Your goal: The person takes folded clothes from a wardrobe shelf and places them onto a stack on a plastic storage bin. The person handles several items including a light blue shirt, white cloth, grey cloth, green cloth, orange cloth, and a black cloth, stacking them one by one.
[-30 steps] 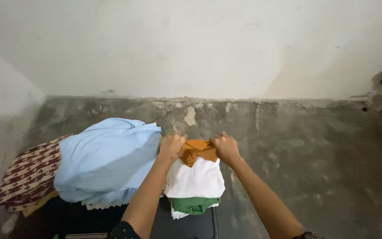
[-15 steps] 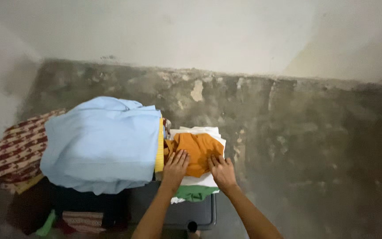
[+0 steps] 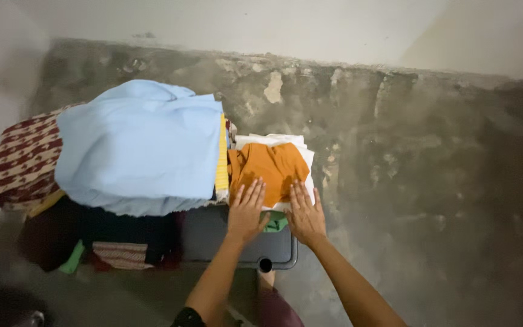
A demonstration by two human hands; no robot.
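Observation:
A folded orange cloth [image 3: 269,167] lies on top of a small stack, over a white cloth [image 3: 304,158] and a green cloth [image 3: 276,223]. My left hand [image 3: 246,210] lies flat, fingers spread, on the near edge of the orange cloth. My right hand [image 3: 305,213] lies flat beside it on the stack's near right edge. Neither hand grips anything. The stack rests on a grey plastic stool [image 3: 231,242].
A large light-blue cloth [image 3: 140,145] covers a heap of clothes to the left, with a maroon patterned cloth [image 3: 22,158] and dark garments [image 3: 98,236] around it. Grey concrete floor [image 3: 431,181] spreads to the right; a pale wall [image 3: 273,24] stands behind.
My hands let go of the orange cloth's far edge and drew back to its near edge, now pressing flat. The cloth lies spread on the stack.

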